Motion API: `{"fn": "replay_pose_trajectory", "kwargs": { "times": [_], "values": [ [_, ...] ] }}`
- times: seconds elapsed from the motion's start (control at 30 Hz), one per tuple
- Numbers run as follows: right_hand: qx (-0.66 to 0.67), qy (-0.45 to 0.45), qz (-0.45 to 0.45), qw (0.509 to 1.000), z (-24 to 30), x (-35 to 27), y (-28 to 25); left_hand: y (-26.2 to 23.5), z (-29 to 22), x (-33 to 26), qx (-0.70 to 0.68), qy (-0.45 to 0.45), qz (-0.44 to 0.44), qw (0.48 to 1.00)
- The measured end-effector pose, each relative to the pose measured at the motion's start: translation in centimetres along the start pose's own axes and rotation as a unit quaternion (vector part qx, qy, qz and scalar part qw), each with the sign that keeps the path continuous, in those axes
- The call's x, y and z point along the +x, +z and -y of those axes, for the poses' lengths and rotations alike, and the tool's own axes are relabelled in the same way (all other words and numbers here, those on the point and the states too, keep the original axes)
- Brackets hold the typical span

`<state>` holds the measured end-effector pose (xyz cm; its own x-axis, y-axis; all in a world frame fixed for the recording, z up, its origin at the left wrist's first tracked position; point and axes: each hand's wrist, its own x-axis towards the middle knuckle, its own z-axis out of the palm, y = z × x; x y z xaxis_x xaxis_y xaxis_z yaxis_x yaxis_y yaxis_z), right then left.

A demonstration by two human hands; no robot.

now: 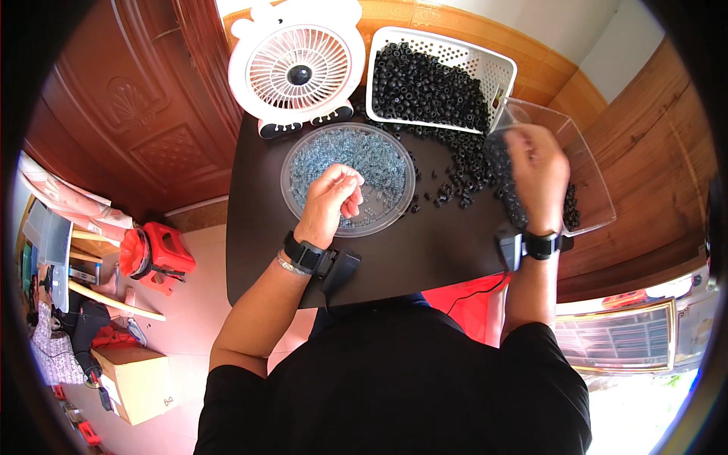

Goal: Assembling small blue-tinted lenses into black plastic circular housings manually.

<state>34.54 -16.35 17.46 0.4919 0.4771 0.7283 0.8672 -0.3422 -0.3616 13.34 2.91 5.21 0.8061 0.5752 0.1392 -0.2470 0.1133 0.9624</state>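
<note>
My left hand (332, 199) is over the round clear tray (378, 215), its fingers curled and thumb pressed against them. Whatever may be between those fingertips is too small to make out. Many small clear bluish pieces (334, 148) fill most of the tray. On the right, my right hand (540, 171) hangs over the near side of a clear plastic box (591, 148). Its bent fingers are smeared by motion, so their grip is unclear. Black ring-like pieces (469, 171) lie loose on the dark table (425, 250) just left of that hand.
A white perforated basket (498, 74) holds a heap of black pieces at the back. Beside it stands a white animal-shaped fan (299, 74). A wooden panel (644, 152) borders the right side. A red stool (168, 258) and a cardboard box (136, 383) are on the left floor.
</note>
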Motion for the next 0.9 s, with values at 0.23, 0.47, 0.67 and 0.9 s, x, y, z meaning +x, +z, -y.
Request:
{"fn": "replay_pose_trajectory", "kwargs": {
  "times": [0.23,0.47,0.67,0.9],
  "values": [
    [-0.014,-0.044,0.292,0.955,-4.9,-1.6,6.8,-0.1,0.2,0.2,-0.003,-0.014,-0.004,1.0],
    [0.016,0.009,0.457,0.889,-4.7,-2.6,6.7,-0.2,-0.1,0.0,0.001,-0.014,-0.002,1.0],
    [-0.037,-0.034,0.39,0.919,-5.3,-3.5,8.1,-0.3,0.2,0.3,-0.007,-0.023,-0.001,1.0],
    [-0.006,-0.057,0.34,0.939,-7.3,-3.6,9.1,-0.4,0.2,0.3,0.004,-0.023,-0.001,1.0]
  ]
}}
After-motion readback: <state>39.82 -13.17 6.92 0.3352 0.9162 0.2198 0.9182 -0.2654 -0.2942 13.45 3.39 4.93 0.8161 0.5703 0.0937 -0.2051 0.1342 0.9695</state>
